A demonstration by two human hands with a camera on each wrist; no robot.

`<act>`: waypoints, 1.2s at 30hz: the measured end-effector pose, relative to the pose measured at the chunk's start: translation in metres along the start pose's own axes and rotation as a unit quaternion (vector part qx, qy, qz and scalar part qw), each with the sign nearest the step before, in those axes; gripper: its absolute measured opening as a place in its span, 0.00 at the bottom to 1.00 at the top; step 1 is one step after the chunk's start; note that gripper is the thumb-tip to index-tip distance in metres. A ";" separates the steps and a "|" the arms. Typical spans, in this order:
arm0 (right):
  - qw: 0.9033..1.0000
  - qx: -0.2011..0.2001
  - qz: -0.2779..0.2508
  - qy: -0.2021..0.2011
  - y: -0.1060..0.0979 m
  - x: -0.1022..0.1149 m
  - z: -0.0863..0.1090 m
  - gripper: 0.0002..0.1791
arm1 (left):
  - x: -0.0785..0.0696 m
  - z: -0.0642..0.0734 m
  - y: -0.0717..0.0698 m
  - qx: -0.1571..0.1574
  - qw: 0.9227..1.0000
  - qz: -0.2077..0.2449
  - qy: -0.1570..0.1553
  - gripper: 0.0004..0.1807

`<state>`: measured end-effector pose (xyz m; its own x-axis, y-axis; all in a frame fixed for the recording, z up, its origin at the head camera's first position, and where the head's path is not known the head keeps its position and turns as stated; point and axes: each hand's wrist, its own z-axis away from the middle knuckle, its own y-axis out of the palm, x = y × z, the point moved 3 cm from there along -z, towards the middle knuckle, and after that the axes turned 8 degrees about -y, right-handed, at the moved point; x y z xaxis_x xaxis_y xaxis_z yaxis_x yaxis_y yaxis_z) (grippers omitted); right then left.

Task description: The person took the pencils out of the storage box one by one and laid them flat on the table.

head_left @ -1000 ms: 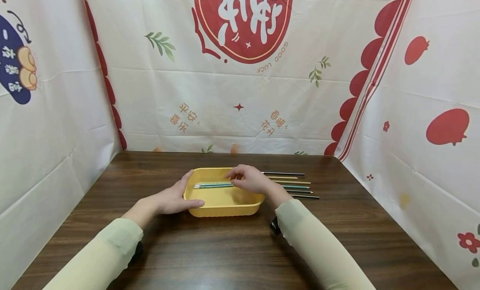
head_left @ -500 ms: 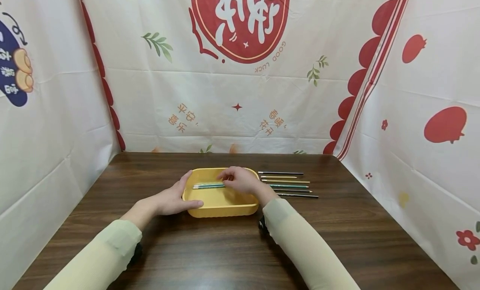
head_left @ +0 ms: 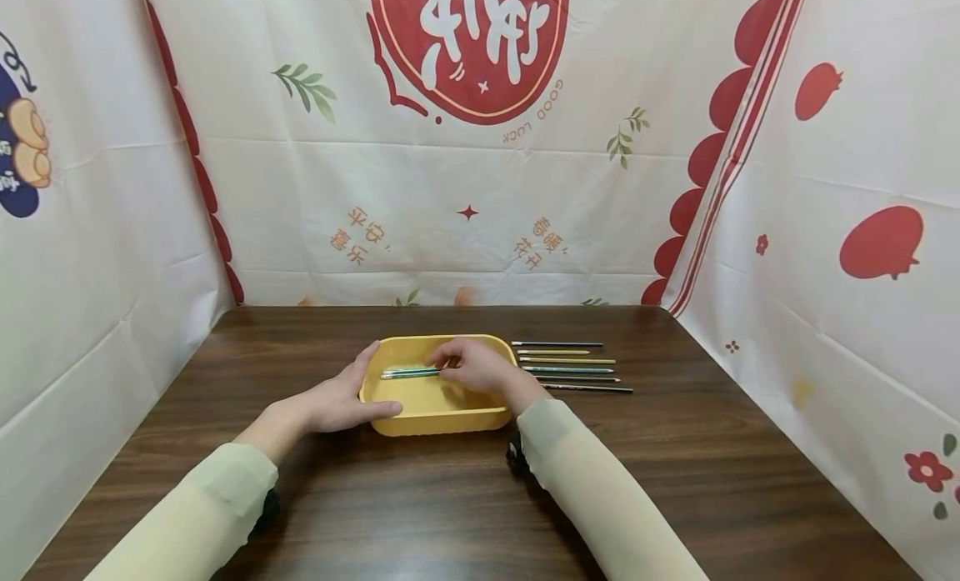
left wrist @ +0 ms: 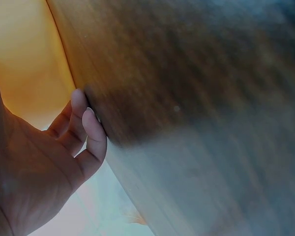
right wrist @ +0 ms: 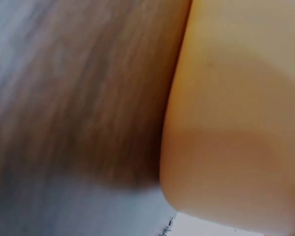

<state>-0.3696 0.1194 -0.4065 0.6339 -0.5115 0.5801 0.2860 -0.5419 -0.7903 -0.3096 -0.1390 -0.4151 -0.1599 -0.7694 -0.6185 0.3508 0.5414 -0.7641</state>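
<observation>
A yellow rectangular tray (head_left: pixel 442 423) stands on the table with a few green and white pencils (head_left: pixel 408 373) lying in it. My left hand (head_left: pixel 348 400) holds the tray's left end, thumb over the near rim and forefinger toward the far corner. In the left wrist view, that hand's bent fingers rest against the tray's outer wall (left wrist: pixel 34 54). My right hand (head_left: pixel 478 366) reaches over the tray's right part, its thumb and fingers pinching a pencil near mid-length; the pencils' right ends are hidden behind it. The right wrist view shows the tray's side wall (right wrist: pixel 231 123) but no fingers.
Right of the tray, several pencils (head_left: pixel 567 370) lie in a row, roughly parallel, dark, yellow and green. The dark wood table (head_left: pixel 405 506) ends at a printed white cloth (head_left: pixel 315 222) at the back and at both sides.
My right hand has moved left and slightly down along the pencils in the tray, uncovering more of the row on the right. My left hand and the tray keep their places; the view has shifted slightly.
</observation>
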 end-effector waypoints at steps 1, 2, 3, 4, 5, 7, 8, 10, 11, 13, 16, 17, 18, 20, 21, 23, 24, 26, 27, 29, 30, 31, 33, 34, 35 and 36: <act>1.000 0.006 0.000 0.003 0.001 0.000 -0.001 0.14 | 0.001 0.000 0.000 -0.001 1.000 0.000 0.000 0.71; 1.000 0.012 0.001 0.009 0.002 0.001 -0.001 0.15 | 0.001 0.001 0.000 -0.001 1.000 0.000 -0.001 0.71; 1.000 0.019 0.002 0.014 0.003 0.001 -0.002 0.15 | 0.002 0.001 0.000 -0.001 1.000 0.000 -0.002 0.71; 1.000 0.025 0.004 0.018 0.003 0.001 -0.002 0.15 | 0.002 0.001 0.000 0.000 1.000 0.000 -0.003 0.71; 0.999 0.031 0.006 0.022 0.004 0.001 -0.003 0.16 | 0.003 0.001 0.000 0.000 1.000 0.000 -0.003 0.71; 0.999 0.039 0.010 0.025 0.005 0.000 -0.003 0.17 | 0.004 0.001 0.000 0.002 1.000 0.001 -0.004 0.71; 0.999 0.043 0.012 0.026 0.005 0.000 -0.003 0.17 | 0.004 0.001 0.000 0.003 1.000 0.003 -0.004 0.71; 0.998 0.048 0.016 0.025 0.005 -0.001 -0.004 0.18 | 0.004 0.000 0.000 0.004 1.000 0.006 -0.002 0.71; 0.998 0.050 0.016 0.028 0.005 -0.002 -0.004 0.18 | 0.004 0.000 0.000 0.004 1.000 0.006 -0.002 0.71; 0.998 0.052 0.019 0.030 0.005 -0.003 -0.004 0.18 | 0.004 -0.001 0.000 0.002 1.000 0.007 0.001 0.71; 0.997 0.061 0.038 0.021 0.006 -0.003 -0.005 0.18 | 0.005 -0.002 0.000 -0.002 1.000 0.006 0.002 0.71; 0.997 0.065 0.048 0.015 0.006 -0.003 -0.005 0.19 | 0.005 -0.003 0.000 -0.003 1.000 0.006 0.003 0.71; 0.996 0.070 0.057 0.008 0.006 -0.003 -0.005 0.19 | 0.005 -0.003 0.000 -0.004 1.000 0.006 0.004 0.71; 0.994 0.081 0.079 -0.007 0.005 -0.003 -0.005 0.19 | 0.005 -0.003 0.000 -0.005 1.000 0.005 0.004 0.71; 0.992 0.085 0.088 -0.013 0.005 -0.003 -0.005 0.19 | 0.005 -0.003 0.000 -0.005 1.000 0.004 0.004 0.71; 0.991 0.090 0.095 -0.018 0.006 -0.002 -0.004 0.19 | 0.005 -0.003 0.000 -0.005 1.000 0.003 0.004 0.71; 0.991 0.091 0.096 -0.019 0.006 -0.002 -0.004 0.19 | 0.005 -0.003 0.000 -0.005 1.000 0.003 0.005 0.71; 0.991 0.091 0.092 -0.018 0.006 -0.002 -0.004 0.18 | 0.005 -0.003 0.000 -0.006 1.000 0.004 0.007 0.71; 0.992 0.091 0.088 -0.016 0.006 -0.002 -0.003 0.18 | 0.004 -0.002 0.000 -0.005 1.000 0.005 0.008 0.71; 0.993 0.089 0.081 -0.013 0.007 -0.002 -0.003 0.17 | 0.004 -0.002 0.000 -0.005 1.000 0.005 0.010 0.71; 0.993 0.087 0.078 -0.012 0.007 -0.002 -0.002 0.17 | 0.004 -0.002 0.000 -0.006 1.000 0.004 0.009 0.71; 0.993 0.085 0.077 -0.011 0.007 -0.002 -0.002 0.17 | 0.004 -0.003 0.000 -0.005 1.000 0.003 0.009 0.71; 0.993 0.082 0.079 -0.010 0.006 -0.002 -0.001 0.17 | 0.003 -0.003 0.000 -0.006 1.000 0.000 0.005 0.71; 0.993 0.080 0.081 -0.011 0.006 -0.002 -0.001 0.17 | 0.003 -0.003 0.000 -0.006 1.000 -0.002 0.003 0.71; 0.993 0.079 0.082 -0.012 0.006 -0.002 -0.001 0.17 | 0.003 -0.003 0.000 -0.006 1.000 -0.003 0.002 0.71; 0.993 0.078 0.083 -0.013 0.005 -0.002 -0.001 0.17 | 0.002 -0.003 0.000 -0.006 1.000 -0.003 0.002 0.71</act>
<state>-0.3703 0.1166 -0.4117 0.6991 -0.5671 0.4354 0.2821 -0.3409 -0.8968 -0.3124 -0.1400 -0.4172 -0.1654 -0.7709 -0.6151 0.3390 0.5412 -0.7695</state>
